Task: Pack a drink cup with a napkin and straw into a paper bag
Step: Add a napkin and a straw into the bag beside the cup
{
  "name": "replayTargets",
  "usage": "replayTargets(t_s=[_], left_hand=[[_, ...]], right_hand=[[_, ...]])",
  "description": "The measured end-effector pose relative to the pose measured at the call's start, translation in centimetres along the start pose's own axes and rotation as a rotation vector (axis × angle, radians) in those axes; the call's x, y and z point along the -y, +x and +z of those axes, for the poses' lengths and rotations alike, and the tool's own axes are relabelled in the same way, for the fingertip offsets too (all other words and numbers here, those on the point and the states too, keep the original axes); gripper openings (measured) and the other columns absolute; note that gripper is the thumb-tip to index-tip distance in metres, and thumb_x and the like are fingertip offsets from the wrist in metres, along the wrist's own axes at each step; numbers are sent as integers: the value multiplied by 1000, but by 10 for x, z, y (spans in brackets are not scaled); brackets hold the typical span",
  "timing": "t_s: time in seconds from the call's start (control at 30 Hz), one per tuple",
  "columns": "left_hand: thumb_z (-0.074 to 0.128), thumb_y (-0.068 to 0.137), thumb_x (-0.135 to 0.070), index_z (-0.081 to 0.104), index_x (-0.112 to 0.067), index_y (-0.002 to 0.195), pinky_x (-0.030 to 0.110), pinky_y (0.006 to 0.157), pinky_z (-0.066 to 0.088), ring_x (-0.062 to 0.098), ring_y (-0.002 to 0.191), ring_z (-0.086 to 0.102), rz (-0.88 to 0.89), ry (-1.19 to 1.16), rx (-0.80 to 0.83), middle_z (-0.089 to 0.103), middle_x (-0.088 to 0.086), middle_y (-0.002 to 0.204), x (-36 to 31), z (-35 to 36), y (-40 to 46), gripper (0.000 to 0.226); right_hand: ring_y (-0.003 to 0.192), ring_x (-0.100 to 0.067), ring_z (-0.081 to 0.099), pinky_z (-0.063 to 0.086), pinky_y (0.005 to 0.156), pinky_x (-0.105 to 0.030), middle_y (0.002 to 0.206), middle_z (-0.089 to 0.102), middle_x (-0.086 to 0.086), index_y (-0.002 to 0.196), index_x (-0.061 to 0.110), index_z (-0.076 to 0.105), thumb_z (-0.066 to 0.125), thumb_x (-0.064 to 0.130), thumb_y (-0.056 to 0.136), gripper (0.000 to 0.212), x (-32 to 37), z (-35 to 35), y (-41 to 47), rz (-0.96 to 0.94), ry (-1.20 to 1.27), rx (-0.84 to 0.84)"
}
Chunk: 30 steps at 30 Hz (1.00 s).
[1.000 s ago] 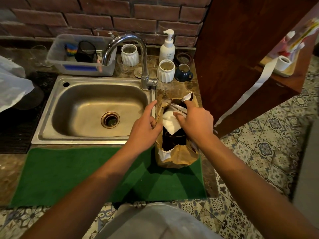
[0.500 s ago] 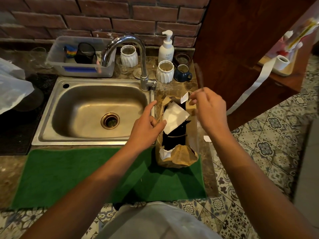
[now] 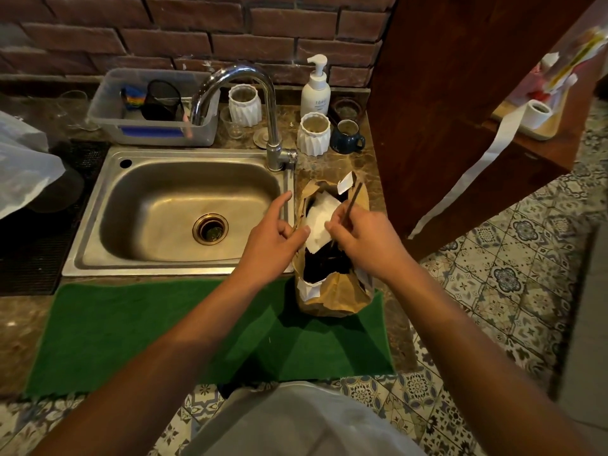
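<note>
A brick wall point(image 3: 197, 37) backs a stone surface point(image 3: 339, 172) into which a steel sink point(image 3: 184, 212) is set, its curved tap point(image 3: 263, 103) rising at the rear right corner. A green mat point(image 3: 164, 327) lies along the near edge of the surface, in front of the sink. Behind the sink sits a clear plastic tub point(image 3: 148, 126), and to its right stand two white ribbed pots point(image 3: 313, 133), a white pump bottle point(image 3: 316, 90) and a dark blue mug point(image 3: 347, 136).

The paper bag point(image 3: 332, 291) stands upright on the right end of the mat, just beside the sink, its mouth open. A white napkin point(image 3: 319, 218) lies in the mouth over something dark, probably the drink cup, though the shadow hides its shape.

The left hand point(image 3: 273, 238) holds the bag's left rim, thumb pressed against the paper, forefinger stretched out over the sink edge; its grip is closed on the bag. The right hand point(image 3: 365, 241) hovers over the mouth, fingers pinching a thin dark straw point(image 3: 352, 202) that slants up and away towards the far rim.
</note>
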State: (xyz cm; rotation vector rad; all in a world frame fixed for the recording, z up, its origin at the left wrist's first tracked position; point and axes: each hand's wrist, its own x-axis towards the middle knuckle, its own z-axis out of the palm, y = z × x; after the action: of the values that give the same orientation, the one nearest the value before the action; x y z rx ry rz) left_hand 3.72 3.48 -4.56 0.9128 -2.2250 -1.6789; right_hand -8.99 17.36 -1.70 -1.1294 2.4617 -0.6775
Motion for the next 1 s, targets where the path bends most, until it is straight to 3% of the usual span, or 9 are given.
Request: replayTargets(t_s=[0.13, 0.27, 0.4, 0.5, 0.57, 0.63, 0.73, 0.8, 1.0], left_hand=[[67, 96, -27, 30, -33, 156, 27, 73, 50, 7, 66, 58, -3, -1, 0, 60, 0, 70, 1, -2, 1, 71], [67, 96, -28, 31, -33, 155, 27, 72, 49, 7, 65, 57, -6, 4, 4, 60, 1, 71, -1, -4, 0, 70], [67, 96, -27, 31, -32, 154, 32, 75, 51, 11, 70, 60, -1, 17, -5, 64, 11, 78, -3, -6, -1, 69], [67, 96, -28, 32, -33, 154, 36, 79, 54, 15, 74, 64, 2, 31, -10, 67, 14, 83, -2, -7, -1, 68], [67, 95, -28, 33, -33, 153, 37, 78, 54, 14, 73, 63, 2, 41, -16, 67, 14, 82, -2, -6, -2, 68], [67, 96, -28, 33, -33, 154, 35, 76, 53, 14, 72, 63, -3, 49, -22, 67, 14, 82, -3, -4, -2, 68], [66, 96, -27, 34, -32, 153, 32, 72, 51, 16, 71, 64, -3, 66, -36, 68, 13, 82, -5, -3, -2, 66], [65, 96, -25, 34, -31, 153, 34, 72, 51, 22, 72, 65, 5, 78, -39, 68, 13, 80, -6, -2, -3, 66], [64, 94, -17, 34, -35, 151, 39, 76, 54, 21, 71, 65, 31, 145, -44, 67, 6, 73, -8, -3, -3, 67]], right_hand=[[76, -9, 65, 52, 68, -32, 77, 69, 11, 93, 31, 71, 68, 41, 93, 11, -2, 1, 0, -6, -66, 95], [77, -7, 68, 54, 69, -29, 82, 73, 10, 106, 29, 74, 74, 44, 89, 23, -2, -3, -3, -12, 8, 72], [67, -7, 66, 53, 63, -28, 75, 73, 7, 103, 26, 77, 66, 35, 95, 16, -2, -19, -7, 22, 208, -121], [63, -9, 57, 43, 57, -28, 70, 65, 8, 105, 28, 75, 60, 40, 95, 21, -10, -31, 2, 93, 8, -98], [74, -14, 62, 45, 60, -29, 82, 65, 10, 111, 30, 67, 63, 55, 90, 33, -9, -32, 4, 130, -258, 16], [88, -21, 67, 50, 63, -32, 100, 64, 7, 119, 29, 56, 67, 67, 81, 56, -6, -26, -1, 159, -402, 10], [104, -25, 65, 54, 70, -37, 125, 58, -1, 134, 26, 44, 75, 68, 72, 81, -1, -12, -10, 143, -476, -57], [110, -27, 62, 54, 72, -39, 129, 54, -4, 139, 25, 39, 79, 62, 72, 87, -2, -5, -14, 143, -506, -57], [102, -29, 64, 51, 65, -37, 123, 58, -6, 131, 17, 46, 66, 42, 87, 54, -5, -11, -17, 198, -411, -171]])
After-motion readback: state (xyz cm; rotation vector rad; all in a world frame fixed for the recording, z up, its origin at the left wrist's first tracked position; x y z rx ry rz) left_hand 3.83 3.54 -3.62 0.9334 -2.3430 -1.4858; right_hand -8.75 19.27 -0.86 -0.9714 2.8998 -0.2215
